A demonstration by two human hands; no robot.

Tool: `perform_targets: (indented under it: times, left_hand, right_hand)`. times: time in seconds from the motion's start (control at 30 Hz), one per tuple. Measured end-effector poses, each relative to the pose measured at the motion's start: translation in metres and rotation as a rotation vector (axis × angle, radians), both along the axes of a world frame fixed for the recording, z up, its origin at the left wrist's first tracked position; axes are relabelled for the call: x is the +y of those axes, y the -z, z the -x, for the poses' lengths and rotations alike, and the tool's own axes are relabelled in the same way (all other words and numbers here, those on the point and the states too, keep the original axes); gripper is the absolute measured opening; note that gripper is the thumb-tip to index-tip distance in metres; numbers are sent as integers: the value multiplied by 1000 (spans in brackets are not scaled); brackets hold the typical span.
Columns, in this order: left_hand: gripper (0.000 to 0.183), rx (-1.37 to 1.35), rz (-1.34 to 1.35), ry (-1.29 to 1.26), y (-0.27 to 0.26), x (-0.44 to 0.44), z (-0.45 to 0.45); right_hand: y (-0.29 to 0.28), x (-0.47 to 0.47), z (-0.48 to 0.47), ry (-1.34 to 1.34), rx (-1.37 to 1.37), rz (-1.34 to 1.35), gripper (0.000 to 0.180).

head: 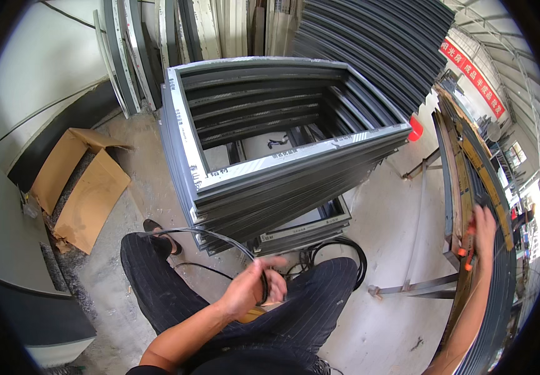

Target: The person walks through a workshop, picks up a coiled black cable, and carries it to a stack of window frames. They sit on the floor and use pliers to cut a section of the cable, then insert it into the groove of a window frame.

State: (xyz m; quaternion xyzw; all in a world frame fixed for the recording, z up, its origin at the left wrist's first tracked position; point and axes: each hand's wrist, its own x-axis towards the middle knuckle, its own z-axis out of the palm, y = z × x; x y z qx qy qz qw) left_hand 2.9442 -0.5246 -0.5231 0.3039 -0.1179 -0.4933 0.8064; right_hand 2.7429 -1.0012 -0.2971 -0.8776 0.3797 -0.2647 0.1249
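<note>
My left hand (256,287), slightly blurred, holds a thin black flexible strip (213,233) above my thighs. The strip arcs left over my knee, and a short length of it curls down past my fingers. Far to the right, my right hand (484,229) is around a hand tool with orange handles (468,255), over the dark profiles; the tool's kind is hard to make out. Before me stands a tall stack of dark rectangular metal frames (279,206). Its top frame (298,152) bears white protective film with printing.
A loop of black strip (362,267) lies on the floor beside my knee. An opened cardboard box (91,201) sits at left. Long profiles (464,187) rest on a metal stand (431,286) at right. More profiles (129,51) lean against the back wall.
</note>
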Motion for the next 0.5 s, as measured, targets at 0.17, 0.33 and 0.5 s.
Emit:
perform_targets:
  times: [0.17, 0.33, 0.5]
  left_hand:
    - [46, 35, -133, -347, 19, 24, -16]
    - [37, -36, -211, -467, 23, 61, -21]
    - [39, 30, -289, -611, 29, 90, -36]
  right_hand:
    - [54, 154, -148, -390, 160, -443, 28]
    - [79, 224, -244, -759, 79, 106, 26]
    - [96, 246, -329, -961, 22, 356, 24]
